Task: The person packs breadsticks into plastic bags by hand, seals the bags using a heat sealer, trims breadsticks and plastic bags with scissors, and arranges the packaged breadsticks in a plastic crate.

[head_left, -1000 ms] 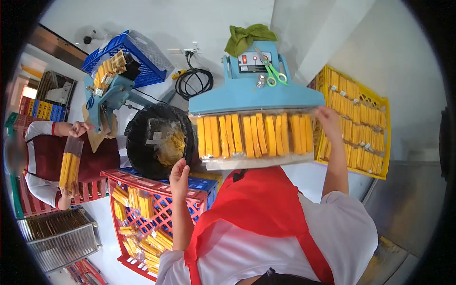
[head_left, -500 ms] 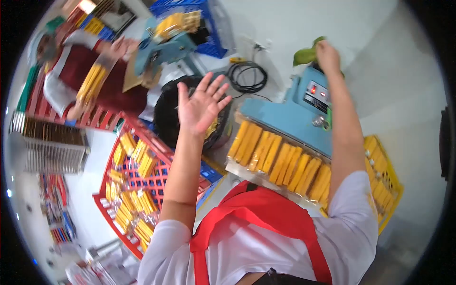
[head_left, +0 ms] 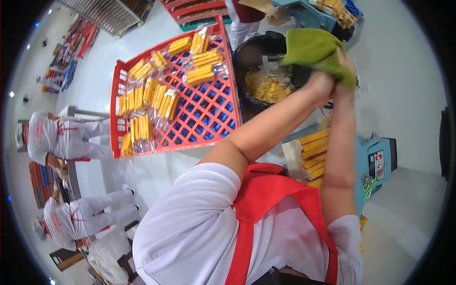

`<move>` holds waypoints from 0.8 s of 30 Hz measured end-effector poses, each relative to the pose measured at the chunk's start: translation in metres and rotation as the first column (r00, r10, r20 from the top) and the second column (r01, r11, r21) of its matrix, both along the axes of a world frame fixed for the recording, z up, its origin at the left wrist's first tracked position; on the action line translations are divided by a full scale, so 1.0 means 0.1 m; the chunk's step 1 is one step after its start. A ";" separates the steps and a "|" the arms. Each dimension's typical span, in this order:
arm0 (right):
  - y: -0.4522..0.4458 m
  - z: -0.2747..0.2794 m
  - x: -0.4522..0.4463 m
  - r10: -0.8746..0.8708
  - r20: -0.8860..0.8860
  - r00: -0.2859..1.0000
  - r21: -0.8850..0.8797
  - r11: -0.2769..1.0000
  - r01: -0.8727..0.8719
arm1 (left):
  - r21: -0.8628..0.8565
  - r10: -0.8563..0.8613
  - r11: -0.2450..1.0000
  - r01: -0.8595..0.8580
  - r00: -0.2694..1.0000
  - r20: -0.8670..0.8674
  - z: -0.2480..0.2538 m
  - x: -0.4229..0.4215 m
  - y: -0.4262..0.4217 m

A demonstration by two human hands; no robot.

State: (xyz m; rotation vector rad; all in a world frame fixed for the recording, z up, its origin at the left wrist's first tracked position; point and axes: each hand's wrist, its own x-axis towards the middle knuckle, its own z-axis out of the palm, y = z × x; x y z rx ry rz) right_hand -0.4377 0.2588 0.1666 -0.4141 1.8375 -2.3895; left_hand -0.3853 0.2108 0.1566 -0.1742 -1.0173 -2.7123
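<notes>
The green cloth (head_left: 311, 50) is up at the top right, partly blurred, over a black-lined bin (head_left: 254, 50) with yellow scraps inside. My right hand (head_left: 346, 61) is closed on the cloth. Just beside it my left hand (head_left: 323, 84) touches the cloth's lower side, its fingers hidden. Below my forearms lie yellow sticks (head_left: 308, 154) in a row, partly covered by my right arm. To their right stands the blue sealing machine (head_left: 363, 156), with green-handled scissors (head_left: 369, 188) on it.
A red crate (head_left: 115, 95) on the left holds several clear packs of yellow sticks. Two people in white (head_left: 90, 137), (head_left: 90, 209) are at the far left. Another person's legs (head_left: 244, 28) show at the top, near a second blue machine (head_left: 304, 14).
The view has swung left. The green cloth has come off the machine's top in my right hand and is now over the bin. My left hand, open before, has come to the cloth.
</notes>
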 end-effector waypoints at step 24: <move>0.46 -0.32 -0.07 -0.180 -0.315 0.932 0.474 0.820 0.319 | -0.824 0.042 0.563 0.066 0.993 0.109 -0.41 1.02 -1.37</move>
